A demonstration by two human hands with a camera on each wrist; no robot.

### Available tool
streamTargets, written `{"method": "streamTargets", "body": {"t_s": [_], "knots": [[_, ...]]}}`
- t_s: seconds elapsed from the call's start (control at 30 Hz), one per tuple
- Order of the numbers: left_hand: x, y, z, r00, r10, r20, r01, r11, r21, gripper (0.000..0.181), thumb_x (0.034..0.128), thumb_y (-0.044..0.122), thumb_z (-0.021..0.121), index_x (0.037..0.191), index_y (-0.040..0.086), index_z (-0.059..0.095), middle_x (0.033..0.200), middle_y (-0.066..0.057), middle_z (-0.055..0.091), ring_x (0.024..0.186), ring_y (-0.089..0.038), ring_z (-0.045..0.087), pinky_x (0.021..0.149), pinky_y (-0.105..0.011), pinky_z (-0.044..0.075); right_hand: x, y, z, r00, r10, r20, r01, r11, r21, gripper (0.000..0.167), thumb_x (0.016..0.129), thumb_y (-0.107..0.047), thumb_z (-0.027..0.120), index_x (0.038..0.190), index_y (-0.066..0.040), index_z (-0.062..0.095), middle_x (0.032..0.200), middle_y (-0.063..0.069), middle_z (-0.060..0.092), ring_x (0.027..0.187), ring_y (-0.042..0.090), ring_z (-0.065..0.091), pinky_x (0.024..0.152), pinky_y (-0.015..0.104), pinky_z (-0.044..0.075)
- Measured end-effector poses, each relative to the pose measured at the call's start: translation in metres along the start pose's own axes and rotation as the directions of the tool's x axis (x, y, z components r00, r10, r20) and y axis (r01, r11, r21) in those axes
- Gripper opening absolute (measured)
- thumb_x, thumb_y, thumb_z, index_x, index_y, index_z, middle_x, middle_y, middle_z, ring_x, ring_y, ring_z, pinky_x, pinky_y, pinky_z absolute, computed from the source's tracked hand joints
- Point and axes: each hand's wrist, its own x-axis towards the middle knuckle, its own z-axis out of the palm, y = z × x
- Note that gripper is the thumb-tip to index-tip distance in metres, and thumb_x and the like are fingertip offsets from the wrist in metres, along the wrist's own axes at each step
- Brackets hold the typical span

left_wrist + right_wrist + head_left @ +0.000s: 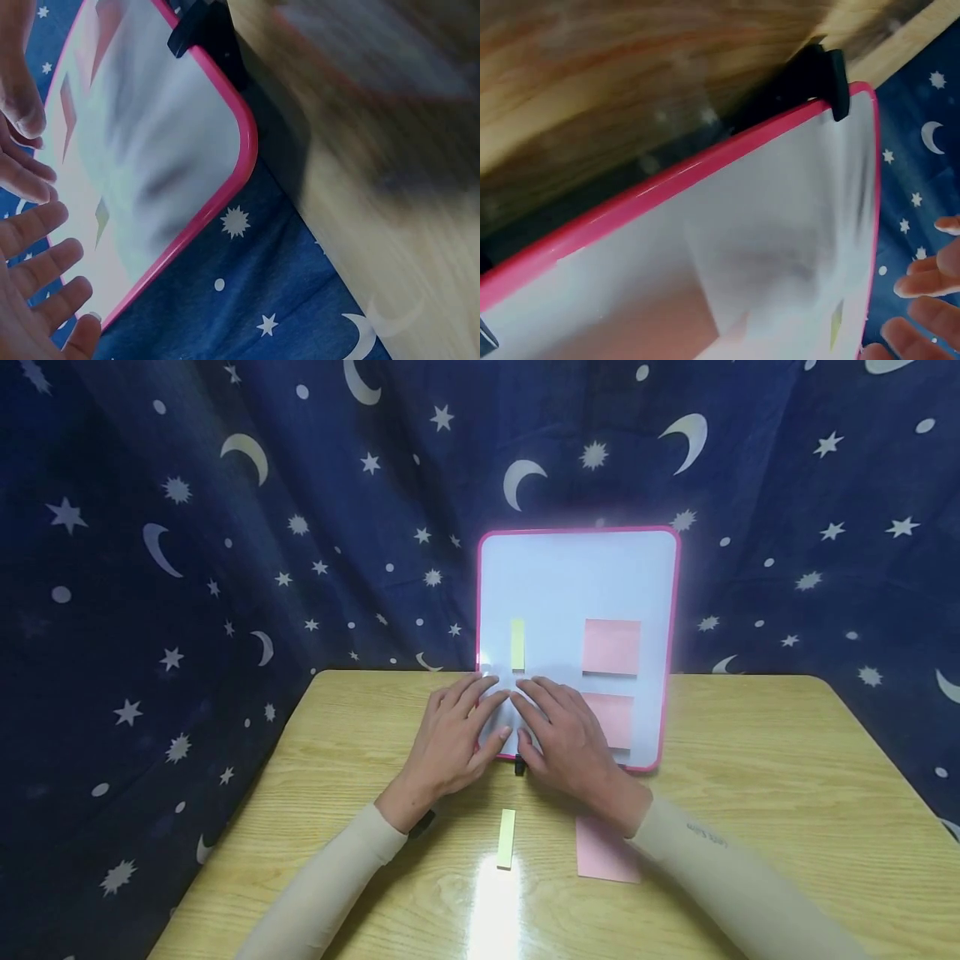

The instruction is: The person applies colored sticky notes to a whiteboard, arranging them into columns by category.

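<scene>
A pink-framed whiteboard (577,577) leans upright at the table's back edge. It carries a narrow yellow sticky note (517,645) and two pink square sticky notes (611,647). In front of its lower left part is my left hand (453,735), fingers spread and loosely bent. My right hand (566,739) mirrors it, covering part of the lower pink note. The fingertips of both hands nearly meet below the yellow note. Nothing shows between the fingers; in the left wrist view, the left fingers (49,266) appear apart from the board.
On the table (360,727) before the board lie a narrow yellow sticky pad (506,839) and a pink sticky pad (606,853), the latter partly under the right forearm. A black clip foot (838,86) grips the board's bottom rim. A dark blue star-and-moon curtain (405,510) hangs behind.
</scene>
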Motion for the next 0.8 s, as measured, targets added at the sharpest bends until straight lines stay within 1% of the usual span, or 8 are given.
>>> {"method": "streamTargets", "body": {"t_s": [0.1, 0.2, 0.4, 0.6, 0.67, 0.8], "knots": [[-0.004, 0.003, 0.000, 1.000, 0.003, 0.013, -0.003, 1.000, -0.008, 0.058, 0.1086, 0.053, 0.035, 0.143, 0.017, 0.064, 0.154, -0.007, 0.056, 0.147, -0.031, 0.046, 0.110, -0.055, 0.042, -0.002, -0.003, -0.004, 1.000, 0.015, -0.014, -0.015, 1.000, 0.016, 0.045, 0.086, -0.014, 0.068, 0.128, 0.002, 0.072, 0.136, 0.019, 0.068, 0.124, 0.039, 0.064, 0.100, 0.054, 0.053], [-0.008, 0.004, 0.001, 0.999, 0.000, 0.032, 0.000, 1.000, -0.008, 0.059, 0.1086, 0.054, 0.034, 0.142, 0.017, 0.065, 0.153, -0.006, 0.057, 0.147, -0.029, 0.046, 0.108, -0.054, 0.043, -0.005, -0.006, -0.007, 0.999, 0.031, -0.023, -0.030, 0.999, 0.032, 0.044, 0.085, -0.015, 0.069, 0.126, 0.002, 0.072, 0.134, 0.019, 0.069, 0.122, 0.039, 0.065, 0.098, 0.054, 0.053], [-0.014, 0.007, 0.001, 0.999, -0.007, 0.051, 0.008, 1.000, -0.030, 0.055, 0.1077, 0.052, 0.039, 0.140, 0.017, 0.066, 0.150, -0.006, 0.057, 0.144, -0.028, 0.048, 0.106, -0.053, 0.044, -0.011, -0.005, -0.008, 0.998, 0.063, -0.009, -0.063, 0.997, 0.040, 0.045, 0.085, -0.016, 0.071, 0.126, 0.002, 0.072, 0.133, 0.018, 0.069, 0.121, 0.038, 0.064, 0.100, 0.054, 0.053], [-0.021, 0.010, 0.001, 0.998, 0.000, 0.061, 0.003, 0.998, -0.055, 0.055, 0.1094, 0.054, 0.036, 0.137, 0.018, 0.067, 0.147, -0.004, 0.059, 0.141, -0.028, 0.051, 0.105, -0.052, 0.045, -0.018, -0.003, -0.008, 0.996, 0.083, -0.010, -0.083, 0.995, 0.059, 0.045, 0.084, -0.016, 0.073, 0.125, 0.003, 0.072, 0.131, 0.018, 0.069, 0.119, 0.038, 0.065, 0.098, 0.055, 0.053], [-0.023, 0.010, 0.001, 0.998, 0.000, 0.068, 0.004, 0.998, -0.056, 0.053, 0.1091, 0.054, 0.039, 0.136, 0.018, 0.067, 0.145, -0.004, 0.059, 0.140, -0.027, 0.051, 0.105, -0.051, 0.045, -0.019, -0.004, -0.009, 0.997, 0.081, -0.006, -0.080, 0.994, 0.069, 0.045, 0.084, -0.016, 0.074, 0.125, 0.003, 0.072, 0.130, 0.018, 0.069, 0.118, 0.038, 0.066, 0.097, 0.054, 0.054], [-0.027, 0.010, 0.000, 0.997, -0.007, 0.082, 0.012, 0.998, -0.067, 0.047, 0.1063, 0.050, 0.050, 0.136, 0.018, 0.067, 0.144, -0.004, 0.059, 0.139, -0.026, 0.052, 0.106, -0.050, 0.044, -0.021, -0.008, -0.011, 0.997, 0.072, -0.002, -0.071, 0.994, 0.089, 0.045, 0.084, -0.017, 0.076, 0.124, 0.002, 0.072, 0.128, 0.018, 0.070, 0.115, 0.038, 0.067, 0.096, 0.054, 0.055]]}}
